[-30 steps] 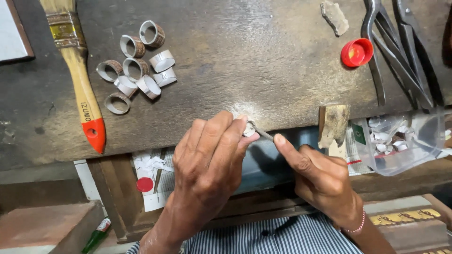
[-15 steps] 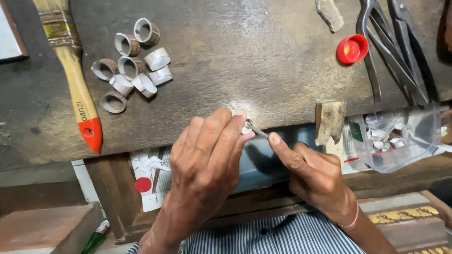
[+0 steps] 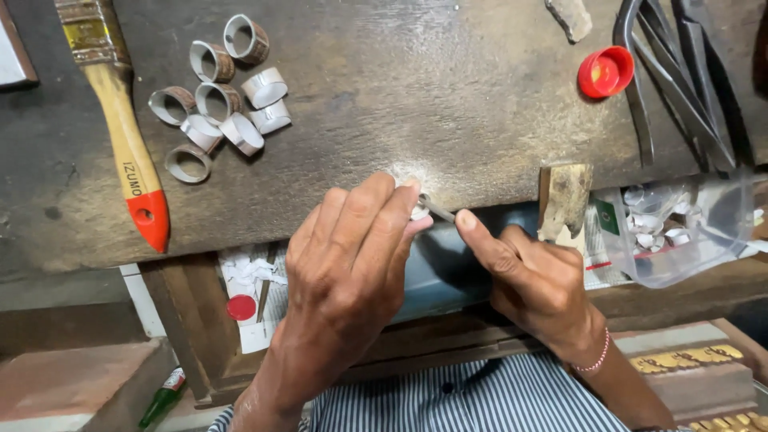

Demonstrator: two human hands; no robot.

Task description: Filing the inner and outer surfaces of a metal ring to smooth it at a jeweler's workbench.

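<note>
My left hand (image 3: 348, 264) pinches a small silver ring (image 3: 418, 213) against the worn front edge of the dark wooden bench (image 3: 448, 104); the fingers hide most of the ring. My right hand (image 3: 532, 280) grips a thin metal file (image 3: 437, 209), forefinger stretched along it, its tip resting on the ring. A pale patch of filings marks the wood just behind the ring.
Several silver rings (image 3: 220, 100) lie in a cluster at the back left, beside a wooden paintbrush (image 3: 120, 136) with a red handle tip. A red bottle cap (image 3: 606, 72) and dark pliers (image 3: 680, 80) lie at the right. A clear plastic bag (image 3: 680, 228) holding rings hangs by a wooden peg (image 3: 565, 196).
The file tip has slid a little along the ring, and both hands have shifted slightly with the strokes. Everything else on the bench lies as before.
</note>
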